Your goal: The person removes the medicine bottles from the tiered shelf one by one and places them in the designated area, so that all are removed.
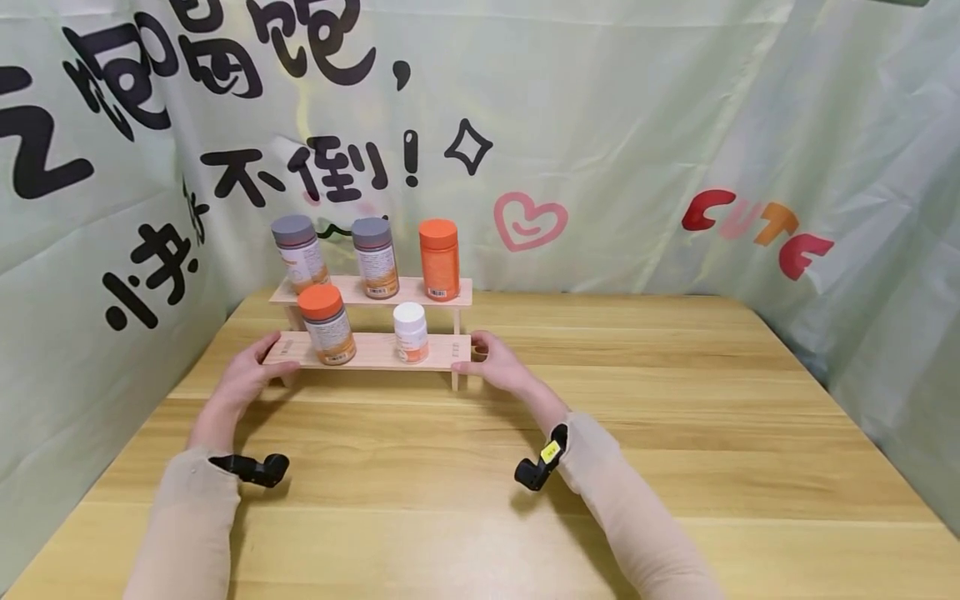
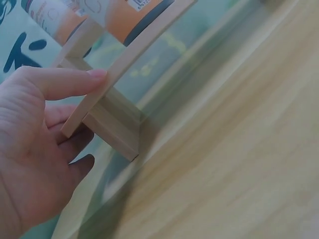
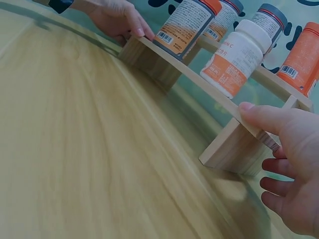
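Observation:
A two-tier wooden display stand (image 1: 373,352) is at the back left of the table, held at both ends of its lower shelf. My left hand (image 1: 250,368) pinches the left end, thumb on top and fingers below, as the left wrist view shows. At the right end, my right hand (image 3: 294,159) grips the board the same way. An orange-lidded bottle (image 1: 330,333) and a small white bottle (image 1: 411,337) stand on the lower shelf. Two grey-lidded bottles, one left (image 1: 302,260) and one middle (image 1: 376,265), share the upper shelf with an orange bottle (image 1: 439,265).
The wood-grain table (image 1: 600,450) stretches to the right and in front of the stand. A pale printed curtain (image 1: 615,150) hangs behind the table and along its sides. Black cameras are strapped to both wrists, left (image 1: 255,469) and right (image 1: 542,462).

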Demonstrator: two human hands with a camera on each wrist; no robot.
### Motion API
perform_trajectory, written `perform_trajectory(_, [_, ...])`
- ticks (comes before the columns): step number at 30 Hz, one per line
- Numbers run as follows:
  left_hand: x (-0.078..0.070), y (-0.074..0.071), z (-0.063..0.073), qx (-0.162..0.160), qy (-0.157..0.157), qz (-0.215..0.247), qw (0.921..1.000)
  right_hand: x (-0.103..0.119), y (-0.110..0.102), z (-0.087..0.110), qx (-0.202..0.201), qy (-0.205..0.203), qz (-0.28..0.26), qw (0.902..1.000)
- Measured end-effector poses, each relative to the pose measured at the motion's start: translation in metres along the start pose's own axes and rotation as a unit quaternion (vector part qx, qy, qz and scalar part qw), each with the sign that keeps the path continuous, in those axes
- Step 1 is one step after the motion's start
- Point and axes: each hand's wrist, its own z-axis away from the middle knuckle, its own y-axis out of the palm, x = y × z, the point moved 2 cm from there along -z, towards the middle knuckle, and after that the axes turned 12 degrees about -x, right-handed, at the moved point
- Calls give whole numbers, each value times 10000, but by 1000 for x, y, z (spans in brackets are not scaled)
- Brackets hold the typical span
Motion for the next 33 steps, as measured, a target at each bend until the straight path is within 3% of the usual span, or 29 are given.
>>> perform_trajectory(8, [-5,16,6,13,97,-245,9997,-12,-15,12,57,13,-56,10000])
perform_trajectory(14, [-9,29,8,-22,39,-59,10000,-19,-28,18,83,-167,-227,9996])
perform_trajectory(33, [-23,48,12,-80,10,-257,9996,-32,-54,23,199,-159,-298,9992])
